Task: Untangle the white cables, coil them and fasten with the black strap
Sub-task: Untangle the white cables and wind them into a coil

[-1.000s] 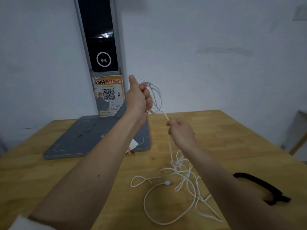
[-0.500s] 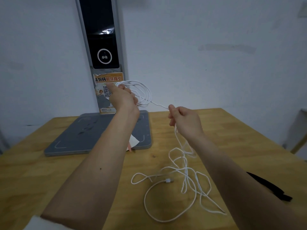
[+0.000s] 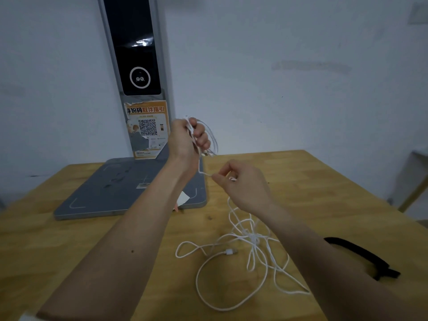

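My left hand (image 3: 186,141) is raised above the table's back edge, closed around several small loops of white cable (image 3: 212,140). A short strand runs down from it to my right hand (image 3: 243,184), which pinches the cable between thumb and fingers. Below my right hand the rest of the white cable hangs to a loose tangle (image 3: 252,244) on the wooden table (image 3: 69,246), with a plug end (image 3: 230,252) lying inside a big loop. The black strap (image 3: 361,256) lies curved on the table at the right, partly hidden by my right forearm.
A grey flat base plate (image 3: 120,188) with a tall grey post (image 3: 136,66) stands at the back left; the post bears a dark screen and an orange QR sticker. A white wall is behind. A small white paper scrap (image 3: 183,197) lies at the plate's front edge.
My left hand turned and swung right, with the coil now gripped in its fist. My right hand dropped lower and closer to the left, shortening the strand between them.
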